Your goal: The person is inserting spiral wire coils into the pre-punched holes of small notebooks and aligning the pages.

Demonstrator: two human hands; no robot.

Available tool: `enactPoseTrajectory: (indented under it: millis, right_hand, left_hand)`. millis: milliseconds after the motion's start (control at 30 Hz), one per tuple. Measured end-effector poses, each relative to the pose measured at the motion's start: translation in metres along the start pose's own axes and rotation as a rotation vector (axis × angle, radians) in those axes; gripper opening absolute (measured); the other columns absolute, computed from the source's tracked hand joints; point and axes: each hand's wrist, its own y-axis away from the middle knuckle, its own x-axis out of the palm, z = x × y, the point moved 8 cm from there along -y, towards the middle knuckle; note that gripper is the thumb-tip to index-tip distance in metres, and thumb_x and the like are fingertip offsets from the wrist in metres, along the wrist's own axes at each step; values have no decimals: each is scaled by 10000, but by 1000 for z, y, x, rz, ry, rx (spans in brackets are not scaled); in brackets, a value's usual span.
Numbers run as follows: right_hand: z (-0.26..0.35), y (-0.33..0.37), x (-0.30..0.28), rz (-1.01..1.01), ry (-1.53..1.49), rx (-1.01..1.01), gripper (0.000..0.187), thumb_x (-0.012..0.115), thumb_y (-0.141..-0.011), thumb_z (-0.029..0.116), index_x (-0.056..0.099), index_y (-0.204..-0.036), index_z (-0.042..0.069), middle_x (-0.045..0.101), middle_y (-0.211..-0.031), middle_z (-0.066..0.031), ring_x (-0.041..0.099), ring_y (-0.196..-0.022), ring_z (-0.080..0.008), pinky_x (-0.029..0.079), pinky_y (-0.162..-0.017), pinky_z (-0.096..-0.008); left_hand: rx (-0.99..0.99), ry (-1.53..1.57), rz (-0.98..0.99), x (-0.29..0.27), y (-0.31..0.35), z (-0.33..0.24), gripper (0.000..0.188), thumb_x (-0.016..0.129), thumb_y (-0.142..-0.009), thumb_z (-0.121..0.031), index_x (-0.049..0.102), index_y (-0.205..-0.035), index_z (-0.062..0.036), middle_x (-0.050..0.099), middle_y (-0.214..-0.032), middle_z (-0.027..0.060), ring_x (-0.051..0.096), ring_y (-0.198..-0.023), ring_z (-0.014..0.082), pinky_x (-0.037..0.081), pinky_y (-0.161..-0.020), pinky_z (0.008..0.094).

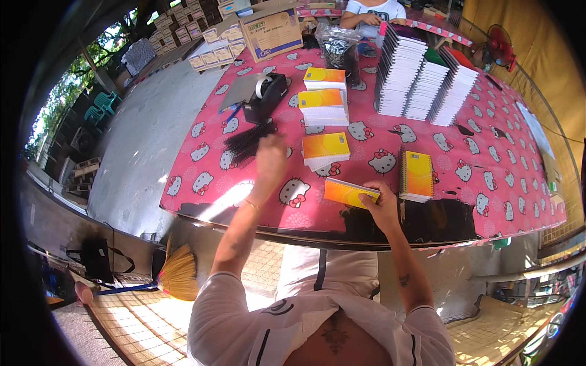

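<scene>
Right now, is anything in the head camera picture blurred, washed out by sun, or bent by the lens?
Head view: the left hand is motion-blurred above the black binding combs, while the right hand on the orange notebook is sharp; a bright sun patch washes out the pink tablecloth near its front edge; the fisheye bows the table edge and darkens the corners.

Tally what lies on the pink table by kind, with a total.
Orange-covered paper stacks lying flat: 3
Orange booklet under the right hand: 1
Spiral notebook pile: 1
Upright notebook rows: 3
Tape dispenser: 1
Bundle of black combs: 1
Cardboard box: 1
Total: 11
</scene>
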Motion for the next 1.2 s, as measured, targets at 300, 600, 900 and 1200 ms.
enactPoseTrajectory:
  millis: [300,600,900,1200]
  right_hand:
    - [6,-8,33,195,-41,35,356,691,-879,19,606,-1224,4,648,-1035,-47,616,-934,-101,500,-841,-254]
    - [7,10,42,78,-187,110,417,677,-887,10,564,-1289,14,634,-1015,-41,636,-900,-90,518,-805,-255]
    - [13,4,52,262,-138,70,286,606,-994,108,637,-1232,-47,696,-1096,-93,656,-940,-110,528,-840,-255]
    - [7,5,50,270,-66,73,297,609,-995,117,627,-1236,-57,702,-1081,-101,667,-935,-125,529,-849,-259]
  left_hand:
    - [-68,-141,-151,-15,23,44,235,565,-949,-72,558,-1178,-20,596,-973,202,626,-871,378,529,-729,463]
    - [-446,1060,168,14,108,-96,503,448,-1069,-148,323,-1516,47,461,-1486,210,405,-1415,266,294,-1166,355]
    - [-326,518,8,-50,72,-51,339,582,-1009,-136,590,-1319,0,623,-795,137,641,-647,245,495,-600,368]
    - [-109,501,-54,-48,82,-57,166,706,-891,-76,728,-1041,-9,644,-776,137,623,-682,294,491,-628,389]
